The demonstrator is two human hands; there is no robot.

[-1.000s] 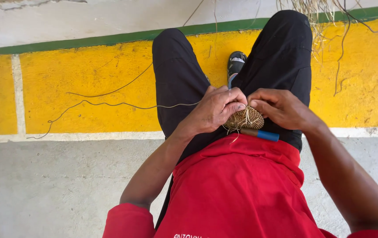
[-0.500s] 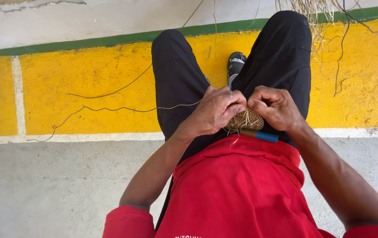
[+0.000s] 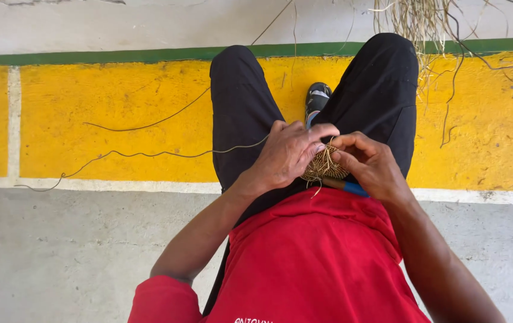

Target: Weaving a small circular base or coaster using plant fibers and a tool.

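While both hands (image 3: 328,158) pinch it, the woven fibre disc (image 3: 325,167) rests on the lap.

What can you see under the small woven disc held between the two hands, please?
Under the woven disc a blue-handled tool pokes out, lying across black trousers. Its tip is hidden by the disc and the right hand; the left hand covers the disc's near edge.
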